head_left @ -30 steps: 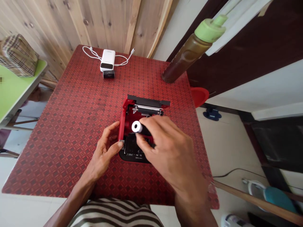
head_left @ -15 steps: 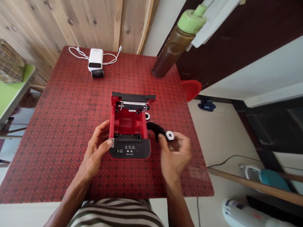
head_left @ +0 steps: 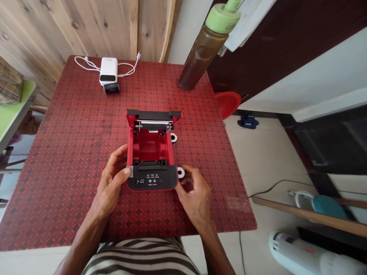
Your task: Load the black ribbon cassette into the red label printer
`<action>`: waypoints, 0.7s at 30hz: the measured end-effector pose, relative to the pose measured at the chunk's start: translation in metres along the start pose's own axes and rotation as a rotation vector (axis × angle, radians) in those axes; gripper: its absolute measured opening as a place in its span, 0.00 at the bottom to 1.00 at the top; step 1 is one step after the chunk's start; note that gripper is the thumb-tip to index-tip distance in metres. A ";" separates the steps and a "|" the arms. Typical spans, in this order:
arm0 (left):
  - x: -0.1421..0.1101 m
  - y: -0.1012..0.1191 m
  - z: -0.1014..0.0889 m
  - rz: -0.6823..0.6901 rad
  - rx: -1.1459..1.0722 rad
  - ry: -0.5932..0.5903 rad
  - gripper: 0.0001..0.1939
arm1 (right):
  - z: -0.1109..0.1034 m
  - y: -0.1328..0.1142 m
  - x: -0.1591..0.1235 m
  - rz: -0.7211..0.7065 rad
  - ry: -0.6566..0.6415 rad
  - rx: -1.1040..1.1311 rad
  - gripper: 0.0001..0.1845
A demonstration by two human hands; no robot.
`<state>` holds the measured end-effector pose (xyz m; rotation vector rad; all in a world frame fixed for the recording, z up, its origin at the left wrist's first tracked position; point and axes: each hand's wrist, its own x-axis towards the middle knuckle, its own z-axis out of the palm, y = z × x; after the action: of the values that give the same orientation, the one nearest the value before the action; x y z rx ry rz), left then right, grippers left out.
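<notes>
A small red-and-black printer [head_left: 151, 177], possibly a label printer, stands on the table with its lid [head_left: 155, 116] raised. Its red inner bay [head_left: 150, 147] is bare. My left hand [head_left: 110, 181] grips the printer's left side, thumb on the front corner and fingers along the wall. Against the right side, my right hand [head_left: 196, 194] curls round a black roll with a white core [head_left: 182, 173]; its thumb lies by the printer's front right corner, and its other fingers are partly hidden. A second white-cored roll [head_left: 175, 138] stands farther back along that side.
On the red patterned table [head_left: 86, 126], a white power bank [head_left: 109, 69] with a cable lies at the back left, a small black item [head_left: 111, 88] before it. A tall brown bottle with a green lid [head_left: 200, 55] stands at the back right. A red stool [head_left: 228, 104] is beyond the right edge.
My right hand has brought the black roll left, from out over the table to the printer's right side. The black strip trailing from it is now out of sight. My left hand keeps its hold.
</notes>
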<state>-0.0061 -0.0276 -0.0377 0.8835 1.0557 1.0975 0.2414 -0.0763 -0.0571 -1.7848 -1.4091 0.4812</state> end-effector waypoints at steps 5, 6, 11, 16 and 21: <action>0.000 0.001 0.000 0.000 0.003 0.001 0.28 | -0.022 0.004 0.002 0.014 -0.130 0.042 0.23; 0.000 0.001 0.001 -0.002 0.003 0.003 0.28 | -0.030 0.005 0.004 0.028 -0.166 0.060 0.26; 0.000 0.001 0.000 -0.014 0.010 0.006 0.29 | -0.059 0.008 0.046 0.061 -0.242 0.186 0.19; 0.000 -0.002 -0.002 -0.021 0.007 0.003 0.30 | -0.028 0.014 0.111 -0.106 -0.260 0.096 0.16; 0.000 -0.002 -0.001 -0.015 -0.005 -0.020 0.30 | 0.011 0.015 0.135 -0.154 -0.343 0.127 0.17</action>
<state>-0.0068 -0.0281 -0.0399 0.8794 1.0413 1.0761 0.2849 0.0533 -0.0523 -1.5278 -1.6933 0.8037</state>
